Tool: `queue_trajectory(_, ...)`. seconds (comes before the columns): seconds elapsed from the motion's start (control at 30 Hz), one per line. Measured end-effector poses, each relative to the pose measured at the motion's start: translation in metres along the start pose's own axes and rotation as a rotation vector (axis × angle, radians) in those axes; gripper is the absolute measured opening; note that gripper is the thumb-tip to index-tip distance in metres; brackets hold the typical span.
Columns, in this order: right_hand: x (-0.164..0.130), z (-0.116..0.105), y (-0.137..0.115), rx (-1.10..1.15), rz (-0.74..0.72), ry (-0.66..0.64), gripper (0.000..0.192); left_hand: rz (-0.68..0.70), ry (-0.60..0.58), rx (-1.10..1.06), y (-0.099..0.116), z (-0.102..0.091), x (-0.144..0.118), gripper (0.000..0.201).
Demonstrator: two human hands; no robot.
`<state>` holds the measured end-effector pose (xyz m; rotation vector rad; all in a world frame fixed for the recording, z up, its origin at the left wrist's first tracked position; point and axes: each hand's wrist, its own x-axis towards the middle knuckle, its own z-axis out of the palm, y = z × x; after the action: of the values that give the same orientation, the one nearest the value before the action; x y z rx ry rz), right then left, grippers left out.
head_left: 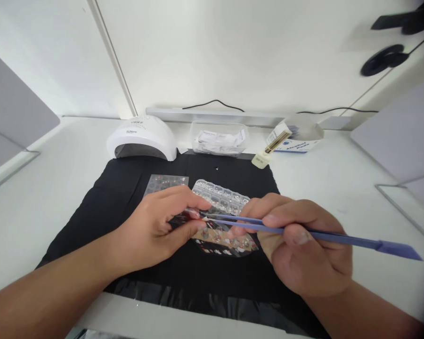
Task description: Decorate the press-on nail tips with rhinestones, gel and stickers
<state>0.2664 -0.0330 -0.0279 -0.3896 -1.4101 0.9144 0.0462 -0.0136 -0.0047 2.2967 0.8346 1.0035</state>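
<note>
Matt black cloth mat [127, 188] across the middle of the frame, smooth and slightly creased, with a glossy sheen along its lower edge. Clear, shiny plastic compartment box [221, 195] at centre, glinting. Flat transparent plastic sheet [166, 181] just left of it, also glossy. Slim blue metal tweezers [314, 235] at right, smooth with a satin finish. Glossy white plastic domed nail lamp [141, 137] at upper left. Clear plastic tub [219, 139] of crinkled white paper packets beside it. Matt white tabletop [38, 197].
</note>
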Motion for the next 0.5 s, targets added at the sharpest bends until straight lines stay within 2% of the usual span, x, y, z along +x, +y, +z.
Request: queue_trajectory(0.5, 0.0013, -0.0054, -0.0006, 0.034, -0.001, -0.063, 0.026, 0.08, 0.003, -0.01, -0.0007, -0.0007, 0.0009, 0.013)
